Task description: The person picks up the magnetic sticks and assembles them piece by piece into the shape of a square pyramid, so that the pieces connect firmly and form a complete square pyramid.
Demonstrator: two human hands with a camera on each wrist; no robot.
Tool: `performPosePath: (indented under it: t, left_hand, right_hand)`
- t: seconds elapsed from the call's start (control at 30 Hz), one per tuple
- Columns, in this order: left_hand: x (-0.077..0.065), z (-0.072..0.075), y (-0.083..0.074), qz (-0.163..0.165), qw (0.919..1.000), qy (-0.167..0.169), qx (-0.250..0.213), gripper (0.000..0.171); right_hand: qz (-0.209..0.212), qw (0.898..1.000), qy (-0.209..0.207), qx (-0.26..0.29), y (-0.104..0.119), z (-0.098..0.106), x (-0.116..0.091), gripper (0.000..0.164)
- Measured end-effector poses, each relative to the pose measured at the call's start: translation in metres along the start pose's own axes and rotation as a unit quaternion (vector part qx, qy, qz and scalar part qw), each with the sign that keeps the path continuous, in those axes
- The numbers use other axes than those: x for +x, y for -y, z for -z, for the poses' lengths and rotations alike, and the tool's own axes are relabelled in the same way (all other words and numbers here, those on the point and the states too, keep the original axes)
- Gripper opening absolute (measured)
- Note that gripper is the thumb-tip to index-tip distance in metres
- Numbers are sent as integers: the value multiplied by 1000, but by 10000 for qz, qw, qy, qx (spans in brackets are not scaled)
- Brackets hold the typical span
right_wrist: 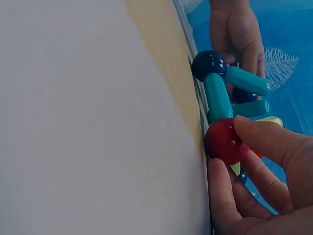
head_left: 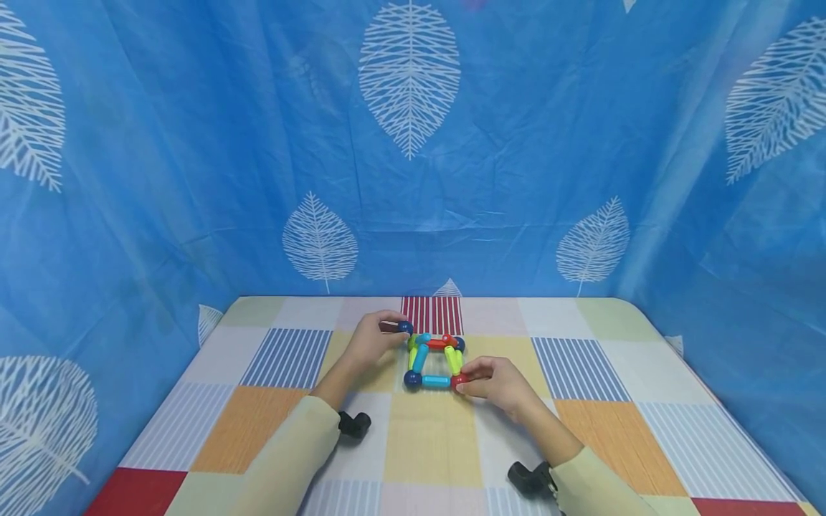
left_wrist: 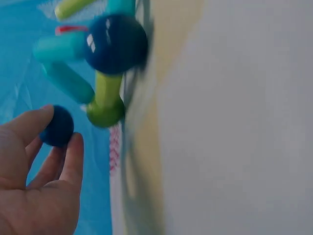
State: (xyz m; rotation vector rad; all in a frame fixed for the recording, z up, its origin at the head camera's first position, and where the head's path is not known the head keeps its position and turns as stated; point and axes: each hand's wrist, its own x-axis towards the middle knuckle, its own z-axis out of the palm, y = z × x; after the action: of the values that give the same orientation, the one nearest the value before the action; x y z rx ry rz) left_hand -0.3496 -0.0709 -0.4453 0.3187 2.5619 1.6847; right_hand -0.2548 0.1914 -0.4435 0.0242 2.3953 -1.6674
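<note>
My left hand (head_left: 371, 342) pinches a loose dark blue ball (left_wrist: 57, 126) between thumb and fingertips, close to the back left corner of a frame of magnetic sticks and balls. At the front right corner, my right hand (head_left: 503, 387) grips a red ball (right_wrist: 226, 142) with thumb and fingers. A light blue stick (head_left: 436, 382) joins that ball to another dark blue ball (head_left: 413, 380) at the front left. The back left corner has a green ball (left_wrist: 105, 111). A red stick (head_left: 436, 344) lies along the back. Several light blue and yellow-green sticks slant upward with free ends.
The frame stands on a table with a patchwork-patterned cover (head_left: 432, 437). Blue curtains (head_left: 516, 143) with white leaf prints enclose the back and both sides. Black wrist devices (head_left: 532, 479) sit by both sleeves.
</note>
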Motion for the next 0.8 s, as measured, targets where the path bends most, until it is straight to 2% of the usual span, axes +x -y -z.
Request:
performPosePath:
  t: [0.17,0.4,0.63,0.8]
  left_hand:
    - [-9,-7,-14,-314,9986,4,-423,32]
    - [-17,-14,-29,-579,9968,317,-453,35]
    - [-18,-21,-28,-520,9976,415,-212,31]
    - [-19,-24,-27,-559,9967,529,-256,32]
  right_hand:
    - [3,10000,8,42,0,0,1,32]
    - [-29,10000,26,-18,0,1,0,32]
    - [60,9999,102,-2,-1,1,1,33]
    - [91,9999,132,48,-3,2,2,33]
